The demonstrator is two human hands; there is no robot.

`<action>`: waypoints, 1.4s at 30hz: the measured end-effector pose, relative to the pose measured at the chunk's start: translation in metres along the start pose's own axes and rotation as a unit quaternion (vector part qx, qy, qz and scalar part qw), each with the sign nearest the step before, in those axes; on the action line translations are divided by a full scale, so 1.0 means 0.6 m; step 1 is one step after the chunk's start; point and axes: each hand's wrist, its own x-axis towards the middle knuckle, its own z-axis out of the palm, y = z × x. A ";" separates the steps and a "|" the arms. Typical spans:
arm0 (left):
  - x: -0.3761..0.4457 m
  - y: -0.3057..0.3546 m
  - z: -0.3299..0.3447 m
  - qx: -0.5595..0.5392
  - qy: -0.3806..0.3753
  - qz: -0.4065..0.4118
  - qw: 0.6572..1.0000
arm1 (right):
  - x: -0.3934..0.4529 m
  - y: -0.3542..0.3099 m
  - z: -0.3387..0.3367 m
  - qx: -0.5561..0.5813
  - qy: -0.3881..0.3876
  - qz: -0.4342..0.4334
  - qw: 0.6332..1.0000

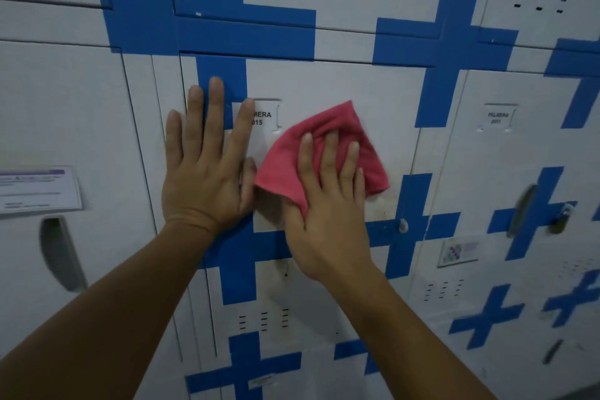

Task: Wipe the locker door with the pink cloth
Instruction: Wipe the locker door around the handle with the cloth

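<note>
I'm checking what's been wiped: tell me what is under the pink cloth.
The pink cloth lies flat on the grey locker door, pressed by the right hand. Beside it the name label shows. The door surface beneath the cloth is covered, so its state cannot be seen.

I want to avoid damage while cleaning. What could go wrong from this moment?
The pink cloth under the right hand lies right beside the paper name label; wiping leftward might smudge or peel it. The left hand presses flat on the locker door, possibly leaving fresh marks. Moving rightward, the cloth could catch on the latch ring.
</note>
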 end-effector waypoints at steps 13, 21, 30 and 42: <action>-0.100 0.021 0.018 -0.025 -0.046 0.053 0.997 | -0.004 0.062 -0.023 -0.031 -0.018 0.004 0.999; -0.043 -0.029 -0.008 -0.013 -0.016 -0.010 1.000 | -0.007 -0.040 0.017 0.002 -0.013 -0.025 1.000; -0.050 -0.026 0.007 -0.001 0.011 0.006 1.000 | -0.108 -0.024 0.116 -0.017 -0.012 -0.051 0.998; -0.051 -0.025 0.006 -0.004 0.006 -0.004 1.000 | -0.125 -0.028 0.131 -0.027 -0.034 -0.040 0.998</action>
